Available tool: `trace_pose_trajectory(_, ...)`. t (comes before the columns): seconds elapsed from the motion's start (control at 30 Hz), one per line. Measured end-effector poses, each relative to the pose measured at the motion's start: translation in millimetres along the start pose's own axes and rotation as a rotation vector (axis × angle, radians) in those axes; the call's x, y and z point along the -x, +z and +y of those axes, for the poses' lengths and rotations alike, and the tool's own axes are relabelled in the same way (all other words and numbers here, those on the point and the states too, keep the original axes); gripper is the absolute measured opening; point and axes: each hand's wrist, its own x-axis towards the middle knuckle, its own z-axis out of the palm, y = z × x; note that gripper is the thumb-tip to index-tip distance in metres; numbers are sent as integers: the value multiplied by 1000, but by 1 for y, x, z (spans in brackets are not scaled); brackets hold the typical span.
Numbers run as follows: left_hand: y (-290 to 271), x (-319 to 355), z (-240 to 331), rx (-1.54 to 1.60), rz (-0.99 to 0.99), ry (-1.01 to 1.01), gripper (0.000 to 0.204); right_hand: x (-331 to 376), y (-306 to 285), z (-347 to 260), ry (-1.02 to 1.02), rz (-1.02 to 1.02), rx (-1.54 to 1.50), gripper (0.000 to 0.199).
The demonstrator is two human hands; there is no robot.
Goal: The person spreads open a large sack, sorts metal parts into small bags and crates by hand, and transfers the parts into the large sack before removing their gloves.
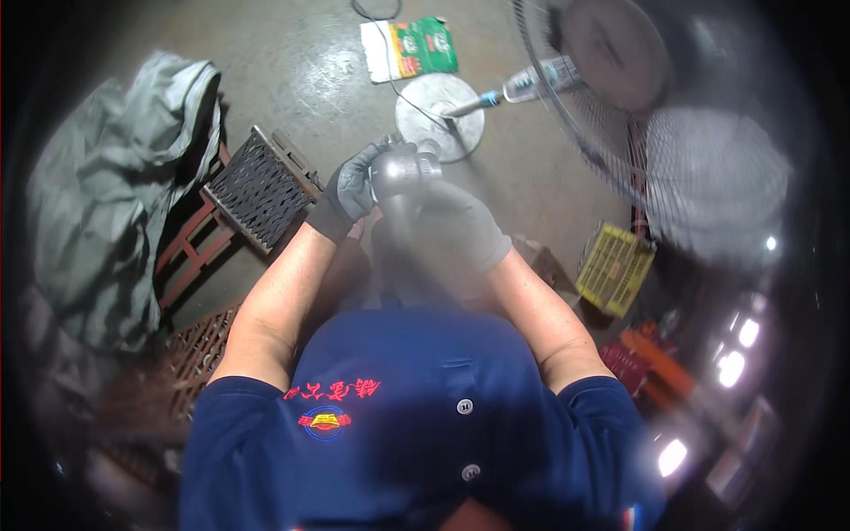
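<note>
A rounded grey metal part with a short neck-like end is held out in front of my chest. My left hand, in a dark grey glove, is closed around its left side. My right hand, in a lighter-looking grey glove, lies against or just beside the part's lower right. A hazy smear covers the right fingers and the space below the part, so their grip cannot be made out.
Ahead on the floor stands a fan with a round base and a trailing cord. Beyond lies a green flattened package. Left are a slatted metal stand and draped grey cloth; right, a yellow crate.
</note>
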Motion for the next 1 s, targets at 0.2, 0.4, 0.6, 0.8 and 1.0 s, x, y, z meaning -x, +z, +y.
trace_pose_trajectory(0.2,37,23,-33,-492,49,-67,34,57,5,-19,532,330,-1745,32)
trace_pose_trajectory(0.4,39,22,-78,-797,51,-175,31,123,26,-31,391,626,-1412,32)
trace_pose_trajectory(0.6,40,21,-146,-940,4,-302,28,218,13,-31,279,631,-737,39)
trace_pose_trajectory(0.8,43,25,-245,-1068,-147,-402,33,322,25,-38,244,884,-1134,46)
trace_pose_trajectory(1.0,48,42,-357,-1283,-206,-573,30,441,51,-13,180,929,-1594,53)
